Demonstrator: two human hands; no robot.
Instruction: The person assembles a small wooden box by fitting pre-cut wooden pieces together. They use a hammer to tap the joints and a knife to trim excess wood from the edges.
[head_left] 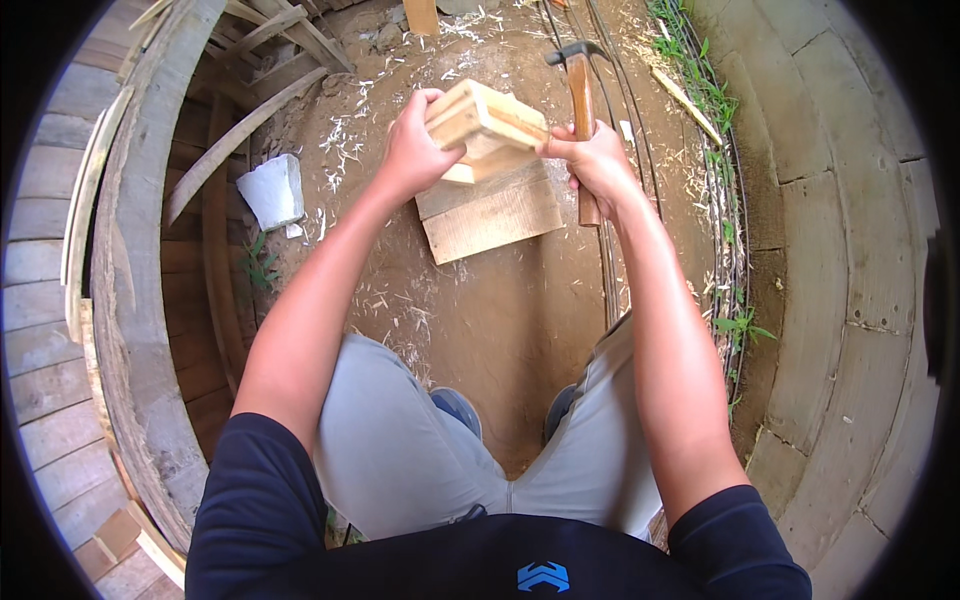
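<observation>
My left hand (412,152) is closed on the left side of a small box of pale wood (472,118), tilted up off the ground. Wrapped round the wooden handle of a claw hammer (580,95) is my right hand (602,168). The hammer's dark metal head points away from me, and the thumb and forefinger of that hand reach the box's right corner. Whether they pinch the corner or only touch it, I cannot tell. Just below the box lies a flat wooden block (495,225) of boards on the dirt.
A pale stone chunk (272,190) lies to the left beside a timber stack (130,250). Dark cables (612,262) run along the ground at right, near weeds (715,95) and a plank wall (815,230). Wood shavings litter the dirt, and an upright post (421,16) stands at the far side.
</observation>
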